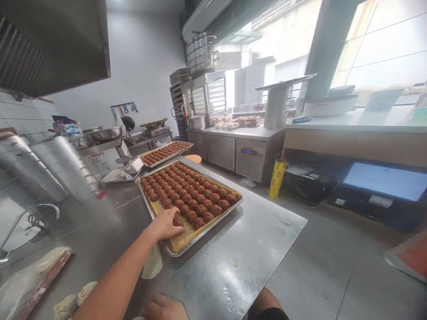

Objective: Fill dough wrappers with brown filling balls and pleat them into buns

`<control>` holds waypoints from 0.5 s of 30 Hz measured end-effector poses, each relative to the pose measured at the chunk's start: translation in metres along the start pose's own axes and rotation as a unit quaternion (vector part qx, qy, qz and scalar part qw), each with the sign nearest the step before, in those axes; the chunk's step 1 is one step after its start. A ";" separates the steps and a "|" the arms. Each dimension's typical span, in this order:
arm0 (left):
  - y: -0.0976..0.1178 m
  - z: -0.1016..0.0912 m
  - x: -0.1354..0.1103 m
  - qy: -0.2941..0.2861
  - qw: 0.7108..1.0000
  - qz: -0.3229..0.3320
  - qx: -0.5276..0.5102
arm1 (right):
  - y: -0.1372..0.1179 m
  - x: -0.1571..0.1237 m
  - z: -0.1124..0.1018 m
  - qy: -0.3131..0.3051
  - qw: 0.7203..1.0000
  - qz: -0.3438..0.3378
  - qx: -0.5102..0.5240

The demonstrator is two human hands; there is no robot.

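My left hand (166, 225) reaches over the near corner of a metal baking tray (240, 202). Its thumb and fingers are closed round a brown, nubbly-coated ball (178, 221). Rows of similar balls (191, 191) cover most of the tray, on a yellow mesh mat (183, 240). My right hand (167, 307) is low at the bottom edge of the view, over the steel table; it is partly cut off and blurred, so its fingers do not show clearly. A pale scraper-like piece (152, 264) lies between my left forearm and the tray.
Behind stands a second tray of balls (167, 153), with a smaller metal tray (116, 175) beside it. Pale pleated dough lumps (87, 291) and a cloudy plastic-covered bundle (33, 280) lie at lower left. The steel table's edge (283, 255) drops to the floor at right.
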State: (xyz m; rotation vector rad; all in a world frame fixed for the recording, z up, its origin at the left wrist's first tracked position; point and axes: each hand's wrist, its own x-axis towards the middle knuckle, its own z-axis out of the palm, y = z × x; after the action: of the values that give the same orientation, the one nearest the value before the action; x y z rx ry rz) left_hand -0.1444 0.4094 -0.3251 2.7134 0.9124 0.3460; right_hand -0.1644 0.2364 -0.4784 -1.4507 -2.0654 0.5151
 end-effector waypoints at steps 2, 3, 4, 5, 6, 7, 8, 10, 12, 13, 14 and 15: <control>0.003 -0.001 -0.002 -0.001 1.000 -0.014 -0.008 | -0.010 -0.005 -0.018 -0.024 0.999 0.015 0.019; 0.006 -0.003 -0.004 0.000 1.000 -0.019 -0.014 | -0.017 -0.008 -0.027 -0.023 0.999 0.021 0.034; 0.009 -0.006 -0.007 0.003 0.999 -0.024 -0.024 | -0.024 -0.013 -0.037 -0.017 0.998 0.024 0.049; 0.012 -0.011 -0.013 0.010 0.999 -0.029 -0.035 | -0.031 -0.017 -0.046 -0.001 0.998 0.025 0.065; 0.015 -0.016 -0.021 0.020 0.998 -0.035 -0.048 | -0.039 -0.021 -0.055 0.016 0.996 0.024 0.083; 0.017 -0.023 -0.034 0.036 0.996 -0.044 -0.062 | -0.045 -0.024 -0.062 0.024 0.995 0.031 0.095; 0.020 -0.031 -0.051 0.057 0.994 -0.057 -0.075 | -0.051 -0.026 -0.067 0.025 0.994 0.041 0.098; 0.026 -0.045 -0.098 0.105 0.985 -0.097 -0.097 | -0.059 -0.026 -0.073 0.019 0.993 0.055 0.105; 0.035 -0.052 -0.161 0.146 0.974 -0.135 -0.113 | -0.063 -0.023 -0.072 0.015 0.993 0.072 0.097; 0.039 -0.051 -0.195 0.185 0.962 -0.151 -0.131 | -0.063 -0.021 -0.071 0.013 0.993 0.079 0.092; 0.043 -0.048 -0.229 0.221 0.953 -0.163 -0.128 | -0.063 -0.019 -0.069 0.012 0.992 0.083 0.092; 0.045 -0.041 -0.261 0.253 0.946 -0.169 -0.111 | -0.063 -0.017 -0.068 0.012 0.992 0.085 0.095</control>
State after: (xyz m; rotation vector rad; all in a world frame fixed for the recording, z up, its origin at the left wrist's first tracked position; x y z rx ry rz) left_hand -0.3341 0.2201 -0.3092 2.2353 1.3505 1.0303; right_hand -0.1624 0.1982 -0.3920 -1.5172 -1.8281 0.7389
